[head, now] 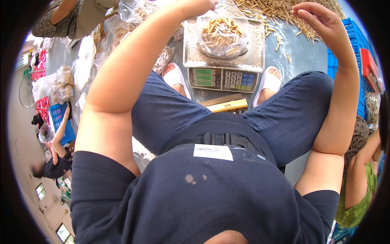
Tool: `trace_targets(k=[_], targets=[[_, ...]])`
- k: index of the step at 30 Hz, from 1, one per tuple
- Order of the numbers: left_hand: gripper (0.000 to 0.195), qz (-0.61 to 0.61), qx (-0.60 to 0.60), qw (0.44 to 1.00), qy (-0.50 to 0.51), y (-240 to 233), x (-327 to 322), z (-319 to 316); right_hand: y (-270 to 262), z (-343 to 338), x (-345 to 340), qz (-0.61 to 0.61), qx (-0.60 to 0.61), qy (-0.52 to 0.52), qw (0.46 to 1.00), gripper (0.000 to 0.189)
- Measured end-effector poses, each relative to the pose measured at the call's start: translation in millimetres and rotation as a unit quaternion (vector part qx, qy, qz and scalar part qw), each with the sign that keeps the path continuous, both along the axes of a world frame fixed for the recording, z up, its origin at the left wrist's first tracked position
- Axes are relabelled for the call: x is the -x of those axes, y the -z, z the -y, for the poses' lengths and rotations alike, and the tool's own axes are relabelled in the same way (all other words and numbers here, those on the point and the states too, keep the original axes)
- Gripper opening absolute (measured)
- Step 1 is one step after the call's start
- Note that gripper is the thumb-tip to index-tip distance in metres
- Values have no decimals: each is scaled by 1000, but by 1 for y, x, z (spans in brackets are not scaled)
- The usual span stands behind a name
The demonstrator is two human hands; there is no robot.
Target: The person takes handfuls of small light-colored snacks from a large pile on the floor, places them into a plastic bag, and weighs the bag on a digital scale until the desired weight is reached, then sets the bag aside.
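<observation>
A digital weighing scale (pixel 225 62) stands on the floor between my feet. On its speckled metal platform rests a clear plastic bag (pixel 224 45), filled with short tan stick-like pieces (pixel 221 26). My left hand (pixel 202 6) is at the top edge of the view, close to the bag's upper part. It is partly cut off, so its grip on the plastic is unclear. Over to the right, my right hand (pixel 323 23) hangs in the air with fingers loosely curled and apart, nothing visible in them. Behind it lies a large loose pile of the same pieces (pixel 274 9).
Blue plastic crates (pixel 350 39) and a red object (pixel 370 70) stand at the right. Filled clear bags (pixel 62 85) lie at the left. Other people (pixel 54 166) sit or stand on both sides. Wooden slats (pixel 227 105) lie before my seat.
</observation>
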State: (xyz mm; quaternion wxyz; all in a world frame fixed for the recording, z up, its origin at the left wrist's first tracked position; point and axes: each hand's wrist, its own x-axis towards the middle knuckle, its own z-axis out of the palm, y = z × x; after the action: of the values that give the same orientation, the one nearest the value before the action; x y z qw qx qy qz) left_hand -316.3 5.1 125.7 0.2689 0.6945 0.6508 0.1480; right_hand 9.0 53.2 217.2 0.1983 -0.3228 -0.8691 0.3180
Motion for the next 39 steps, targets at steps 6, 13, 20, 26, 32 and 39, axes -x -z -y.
trace_targets(k=[6, 13, 20, 26, 32, 39], targets=[[31, -233, 38, 972, 18, -6, -31, 1, -9, 2, 5, 17, 63, -48, 997, 24], [22, -305, 51, 948, 75, 46, -14, -15, 35, -54, -52, -13, 172, 24, 985, 25], [18, -290, 25, 946, 143, 51, -18, -26, 240, -68, -149, 62, 263, 262, 927, 30], [24, 26, 12, 998, -47, -35, -16, 11, 353, -7, -118, 172, 50, 289, 940, 80], [12, 423, 187, 820, -338, -78, 16, 27, 401, -28, -60, 267, 8, 254, 930, 113], [20, 537, 144, 759, -338, -62, 15, -8, 415, -154, 38, 315, -98, 101, 939, 98]])
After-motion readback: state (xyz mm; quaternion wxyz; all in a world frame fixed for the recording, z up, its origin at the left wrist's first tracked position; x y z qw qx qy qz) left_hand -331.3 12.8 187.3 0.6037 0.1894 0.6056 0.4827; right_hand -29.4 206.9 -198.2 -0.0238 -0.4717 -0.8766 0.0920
